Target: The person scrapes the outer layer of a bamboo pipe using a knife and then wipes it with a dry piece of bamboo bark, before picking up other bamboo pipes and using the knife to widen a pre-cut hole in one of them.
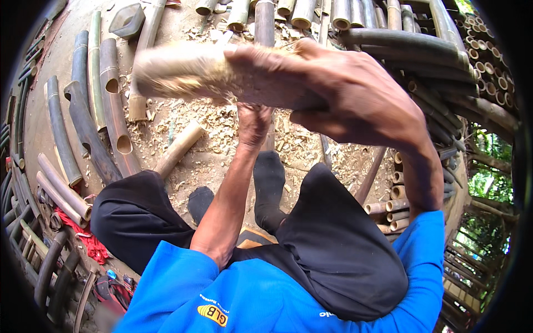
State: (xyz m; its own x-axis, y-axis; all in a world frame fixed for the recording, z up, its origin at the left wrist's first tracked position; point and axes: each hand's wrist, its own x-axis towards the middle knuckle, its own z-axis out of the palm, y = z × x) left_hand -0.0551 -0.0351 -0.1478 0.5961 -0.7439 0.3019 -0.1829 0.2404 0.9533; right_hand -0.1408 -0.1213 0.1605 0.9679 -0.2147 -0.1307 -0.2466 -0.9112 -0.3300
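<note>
- Blur smears the pale, fibrous wooden block [222, 75] raised high in the right hand [355, 100], whose fingers wrap tightly around its right end.
- Left hand [254, 123] lies partly hidden beneath that block; it grips an upright dark bamboo pole [264, 25], fingers closed around it.
- Rough chips [222, 139] cover the ground; hollow bamboo tubes [111, 105] lie left and far.

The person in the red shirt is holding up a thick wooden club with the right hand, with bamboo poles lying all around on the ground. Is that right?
Not quite: the shirt is blue, not red, as the head view shows. The rest holds. The right hand grips a thick, blurred wooden club raised up, the left hand reaches down below it, and bamboo poles lie all around on the ground.
</note>
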